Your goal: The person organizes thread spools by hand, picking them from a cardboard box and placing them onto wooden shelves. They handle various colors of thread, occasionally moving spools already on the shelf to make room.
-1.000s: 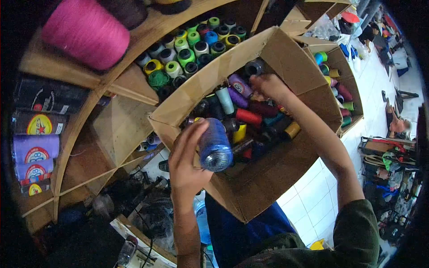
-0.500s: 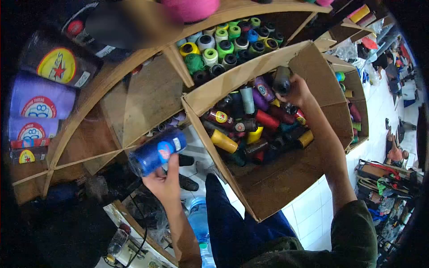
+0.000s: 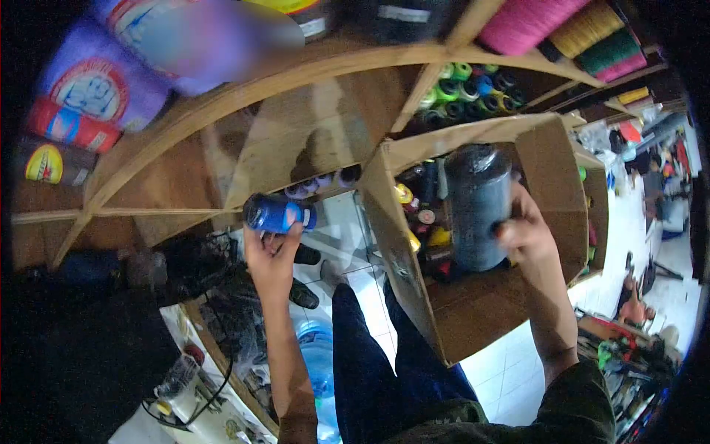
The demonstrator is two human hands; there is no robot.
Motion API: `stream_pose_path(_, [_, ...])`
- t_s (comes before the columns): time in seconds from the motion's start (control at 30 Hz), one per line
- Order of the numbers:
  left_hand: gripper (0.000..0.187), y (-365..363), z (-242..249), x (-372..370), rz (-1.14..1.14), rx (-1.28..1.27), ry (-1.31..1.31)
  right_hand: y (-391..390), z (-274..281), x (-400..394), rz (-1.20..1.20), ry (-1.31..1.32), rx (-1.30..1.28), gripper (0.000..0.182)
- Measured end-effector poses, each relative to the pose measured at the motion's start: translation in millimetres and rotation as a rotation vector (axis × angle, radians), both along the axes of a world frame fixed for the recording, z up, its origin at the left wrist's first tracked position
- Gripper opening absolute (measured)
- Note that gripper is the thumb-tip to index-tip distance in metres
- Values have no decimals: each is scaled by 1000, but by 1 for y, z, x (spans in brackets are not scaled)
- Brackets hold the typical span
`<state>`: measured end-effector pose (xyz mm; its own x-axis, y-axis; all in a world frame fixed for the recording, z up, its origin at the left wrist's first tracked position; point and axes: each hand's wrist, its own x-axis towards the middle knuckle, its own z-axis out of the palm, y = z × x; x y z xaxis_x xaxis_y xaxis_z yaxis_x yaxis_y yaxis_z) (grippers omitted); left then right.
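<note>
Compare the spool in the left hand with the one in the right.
The blue spool has a bright printed label in view; the dark grey spool shows none. The blue spool lies on its side, while the dark grey spool stands nearly upright in the picture. Both are hand-held and look wrapped in clear plastic.

Blur hides the lettering on the upper-left purple spool [image 3: 185, 44].

Far left of the cardboard box [image 3: 477, 314], on the round label [image 3: 89, 92] of the purple spool [image 3: 122, 78]: apparently "88", ring lettering blurred. Also left of the box, on the yellow label [image 3: 44, 163] and, closer, on the blue spool [image 3: 281, 214]: print unreadable. Above the box, on the white sticker [image 3: 403, 14]: illegible print.
</note>
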<state>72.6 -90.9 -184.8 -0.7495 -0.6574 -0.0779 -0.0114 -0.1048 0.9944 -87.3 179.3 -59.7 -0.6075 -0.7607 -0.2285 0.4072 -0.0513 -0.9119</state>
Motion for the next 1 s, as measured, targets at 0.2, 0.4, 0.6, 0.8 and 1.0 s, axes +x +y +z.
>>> stream_pose_path(0.2, [37,-50,-4,-19,17,-233,-109,-108,-8,15,-8,632,439,86])
stream_pose_path(0.4, [42,-110,-22,-59,126,-429,-116,-194,-83,-31,19,719,329,95])
stream_pose_path(0.6, [64,-141,-51,-82,219,-508,-334,-263,-88,-68,112,649,543,77])
stream_pose_path(0.8, [71,-138,-60,-83,329,-421,-339,-335,-107,-101,406,1041,591,61])
stream_pose_path(1.0, [72,-137,-60,-73,276,-377,-315,-409,-105,-110,394,1673,682,58])
